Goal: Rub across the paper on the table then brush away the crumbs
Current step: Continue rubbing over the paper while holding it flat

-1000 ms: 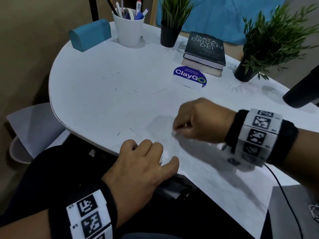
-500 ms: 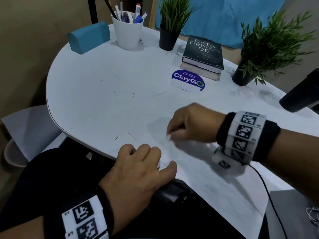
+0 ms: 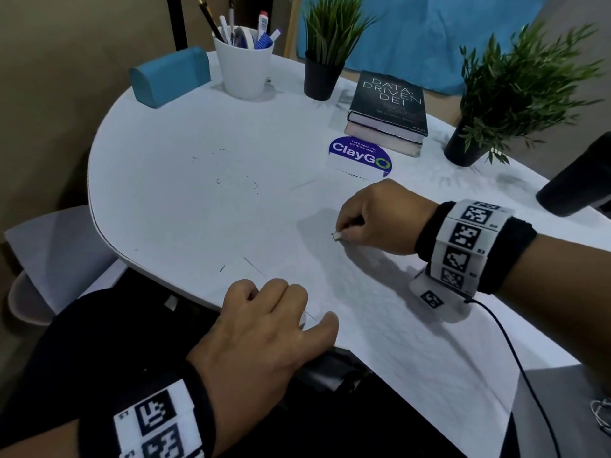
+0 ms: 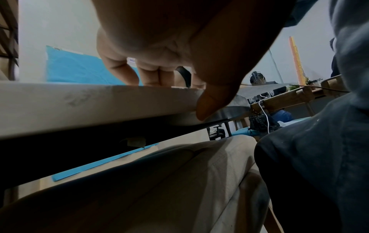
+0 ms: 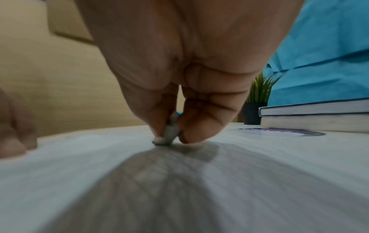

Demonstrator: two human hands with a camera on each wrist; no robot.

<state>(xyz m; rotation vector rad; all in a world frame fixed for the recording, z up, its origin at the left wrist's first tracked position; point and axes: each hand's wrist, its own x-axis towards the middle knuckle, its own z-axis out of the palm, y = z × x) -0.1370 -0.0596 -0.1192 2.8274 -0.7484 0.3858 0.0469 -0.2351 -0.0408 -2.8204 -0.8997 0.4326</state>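
A white sheet of paper (image 3: 413, 352) lies on the white table (image 3: 165, 209), its near edge hanging over the table's front edge. My right hand (image 3: 340, 233) pinches a small white eraser (image 3: 336, 238) between thumb and forefinger. In the right wrist view the eraser (image 5: 168, 135) touches the paper (image 5: 259, 173) under my right hand (image 5: 171, 140). My left hand (image 3: 297, 320) holds the paper's near left corner, knuckles bent. In the left wrist view my left hand (image 4: 179, 91) has its fingers on top and its thumb against the table's edge (image 4: 99, 107). Dark crumbs (image 3: 238, 185) dot the table left of the paper.
At the back stand a teal case (image 3: 170, 76), a white pen cup (image 3: 244, 71), a small potted plant (image 3: 322, 61) and stacked books (image 3: 386, 110). A ClayGo sign (image 3: 360, 157) sits just beyond my right hand. Another plant (image 3: 489, 110) is at the right.
My right hand slid the eraser a little to the left, then back and slightly farther from me. The left hand kept its hold on the paper's corner.
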